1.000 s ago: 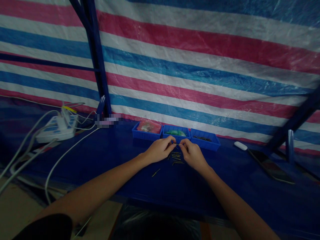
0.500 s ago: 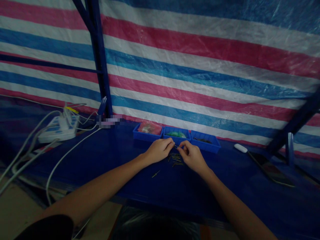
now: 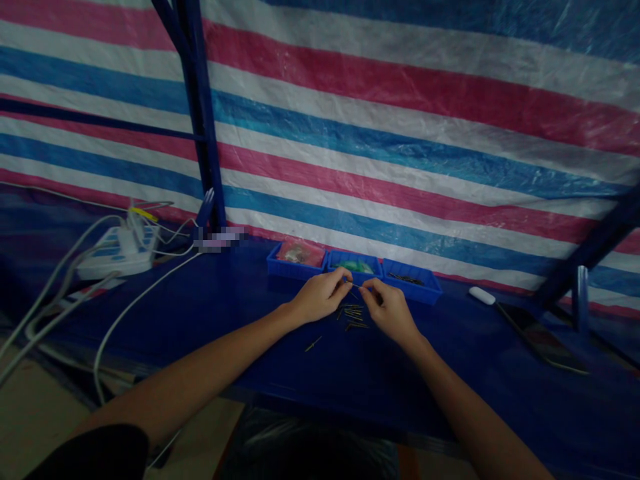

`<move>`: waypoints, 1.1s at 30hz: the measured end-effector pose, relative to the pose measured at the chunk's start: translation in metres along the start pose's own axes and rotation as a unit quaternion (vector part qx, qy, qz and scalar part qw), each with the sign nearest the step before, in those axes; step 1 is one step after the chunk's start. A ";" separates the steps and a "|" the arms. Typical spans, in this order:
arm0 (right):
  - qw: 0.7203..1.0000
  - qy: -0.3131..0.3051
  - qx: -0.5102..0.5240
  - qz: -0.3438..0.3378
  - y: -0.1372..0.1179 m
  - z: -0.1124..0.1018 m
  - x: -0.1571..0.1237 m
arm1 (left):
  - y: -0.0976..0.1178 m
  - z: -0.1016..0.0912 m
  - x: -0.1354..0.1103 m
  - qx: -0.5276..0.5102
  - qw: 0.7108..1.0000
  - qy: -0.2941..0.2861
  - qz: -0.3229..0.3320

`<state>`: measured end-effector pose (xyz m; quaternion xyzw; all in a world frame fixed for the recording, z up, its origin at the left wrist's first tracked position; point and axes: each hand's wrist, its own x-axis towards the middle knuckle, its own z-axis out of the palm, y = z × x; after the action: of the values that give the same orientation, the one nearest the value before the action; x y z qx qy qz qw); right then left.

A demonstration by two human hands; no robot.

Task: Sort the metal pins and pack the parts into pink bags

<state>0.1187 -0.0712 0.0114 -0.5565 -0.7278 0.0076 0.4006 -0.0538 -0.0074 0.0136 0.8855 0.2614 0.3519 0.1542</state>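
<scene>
My left hand (image 3: 320, 295) and my right hand (image 3: 387, 308) meet over the blue table (image 3: 240, 313), both pinched on the ends of a thin metal pin (image 3: 355, 286) held between them. Just below the fingers lies a small heap of several similar dark pins (image 3: 351, 315). One more pin (image 3: 313, 344) lies apart, nearer to me on the left. Behind the hands stand three small blue trays: one with red contents (image 3: 296, 258), one with green contents (image 3: 354, 265) and one with dark pins (image 3: 411, 279).
A white power strip (image 3: 116, 257) with several cables sits at the far left. A phone (image 3: 540, 331) and a small white object (image 3: 481, 295) lie at the right. Blue frame posts (image 3: 200, 113) and a striped tarp (image 3: 400, 133) close off the back.
The hands have stayed together over the pin heap, with only small shifts of the fingers. The view has drifted slightly.
</scene>
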 end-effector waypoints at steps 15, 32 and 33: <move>1.000 -0.026 0.005 -0.015 0.001 0.001 0.000 | -0.001 -0.001 0.001 0.021 1.000 -0.023 -0.005; 0.943 0.159 -0.168 0.239 0.038 -0.044 0.013 | -0.027 -0.047 0.002 0.022 0.939 -0.333 -0.085; 0.934 0.120 -0.183 0.282 0.047 -0.050 0.014 | -0.026 -0.047 0.000 0.015 0.924 -0.368 -0.101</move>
<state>0.1852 -0.0635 0.0314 -0.7996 -0.4758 -0.0802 0.3576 -0.0963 0.0186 0.0352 0.9237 0.2798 -0.0198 0.2608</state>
